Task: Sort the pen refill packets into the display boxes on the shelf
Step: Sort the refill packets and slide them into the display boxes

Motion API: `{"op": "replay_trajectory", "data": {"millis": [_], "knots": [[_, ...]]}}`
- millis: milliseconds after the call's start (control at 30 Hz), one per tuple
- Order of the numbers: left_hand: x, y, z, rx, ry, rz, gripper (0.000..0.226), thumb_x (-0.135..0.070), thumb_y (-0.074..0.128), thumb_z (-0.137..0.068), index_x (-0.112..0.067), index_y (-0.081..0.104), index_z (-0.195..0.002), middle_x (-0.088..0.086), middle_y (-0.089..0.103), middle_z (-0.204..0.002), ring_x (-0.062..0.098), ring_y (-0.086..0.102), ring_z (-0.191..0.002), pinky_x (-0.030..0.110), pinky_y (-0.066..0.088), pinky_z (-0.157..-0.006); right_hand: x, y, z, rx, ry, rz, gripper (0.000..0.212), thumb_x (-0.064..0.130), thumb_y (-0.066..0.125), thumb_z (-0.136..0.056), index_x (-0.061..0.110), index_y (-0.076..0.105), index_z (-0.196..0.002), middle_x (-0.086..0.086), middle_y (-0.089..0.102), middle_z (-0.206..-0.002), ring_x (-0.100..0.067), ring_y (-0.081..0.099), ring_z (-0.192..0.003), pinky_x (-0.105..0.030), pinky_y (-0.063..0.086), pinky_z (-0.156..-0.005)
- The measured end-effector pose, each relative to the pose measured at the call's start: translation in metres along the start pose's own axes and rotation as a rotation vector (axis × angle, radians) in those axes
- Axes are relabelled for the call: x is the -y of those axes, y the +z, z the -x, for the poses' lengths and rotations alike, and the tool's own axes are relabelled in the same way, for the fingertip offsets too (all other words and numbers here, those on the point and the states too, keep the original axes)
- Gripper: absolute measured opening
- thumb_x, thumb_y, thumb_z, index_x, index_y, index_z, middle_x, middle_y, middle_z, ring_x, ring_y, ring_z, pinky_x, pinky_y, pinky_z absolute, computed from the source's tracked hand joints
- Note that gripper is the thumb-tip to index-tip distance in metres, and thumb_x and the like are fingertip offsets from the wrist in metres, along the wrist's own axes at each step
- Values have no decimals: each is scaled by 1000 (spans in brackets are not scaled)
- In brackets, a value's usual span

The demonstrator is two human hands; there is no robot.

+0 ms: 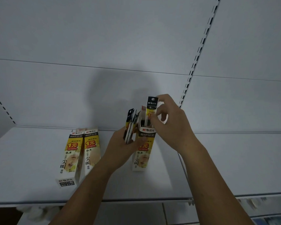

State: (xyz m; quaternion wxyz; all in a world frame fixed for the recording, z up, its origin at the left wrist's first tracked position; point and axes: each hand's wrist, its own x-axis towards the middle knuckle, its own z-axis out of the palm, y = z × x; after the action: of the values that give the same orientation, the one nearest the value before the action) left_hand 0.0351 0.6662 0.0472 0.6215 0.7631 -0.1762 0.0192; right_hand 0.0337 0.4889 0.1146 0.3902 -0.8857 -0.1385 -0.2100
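I see one black-and-yellow refill packet (pixel 151 109) upright in my right grip (pixel 170 125), its lower end in the open top of the display box (pixel 143 153) just below. My left grip (pixel 120 146) holds a fanned bundle of packets (pixel 130 125); left of it, two more boxes (pixel 71 153) stand side by side on the shelf (pixel 31 168)
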Motion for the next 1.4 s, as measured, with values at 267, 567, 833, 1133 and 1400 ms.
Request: {"op": "replay_trajectory", "data": {"millis": [267,567,833,1133,1400], "knots": [[3,1,1,-12,44,-39,26,-14,71,-97,-20,69,-122,-27,65,-59,-5,56,-44,6,41,-48,19,5,8,-250,-58,3,15,37,70,-97,24,69,-89,14,62,-81,-2,56,-73,-11,41,-66],[4,4,-1,7,108,-64,24,-11,69,-98,-35,65,-92,-26,70,-71,-5,67,-68,9,49,-66,30,31,7,-26,143,217,30,45,66,-96,25,77,-77,14,64,-61,-2,61,-60,-21,43,-56],[2,3,-2,-18,81,-58,22,-17,73,-96,-34,63,-86,-25,68,-66,-7,63,-57,9,46,-56,18,32,5,-77,163,-95,39,22,64,-96,6,66,-61,-3,64,-52,-22,64,-51,-42,56,-56],[8,-1,-2,7,47,-56,19,-21,78,-92,-35,65,-92,-27,70,-69,-7,67,-61,9,48,-56,20,17,0,-348,163,-247,36,18,64,-100,5,57,-67,-10,58,-61,-24,52,-54,-29,42,-49],[12,-1,-4,6,42,-38,27,-28,80,-91,-42,69,-111,-28,76,-102,-3,74,-93,8,53,-75,18,-6,-5,-456,275,-311,22,18,55,-106,5,64,-90,0,73,-77,-17,72,-60,-28,51,-44]]}}
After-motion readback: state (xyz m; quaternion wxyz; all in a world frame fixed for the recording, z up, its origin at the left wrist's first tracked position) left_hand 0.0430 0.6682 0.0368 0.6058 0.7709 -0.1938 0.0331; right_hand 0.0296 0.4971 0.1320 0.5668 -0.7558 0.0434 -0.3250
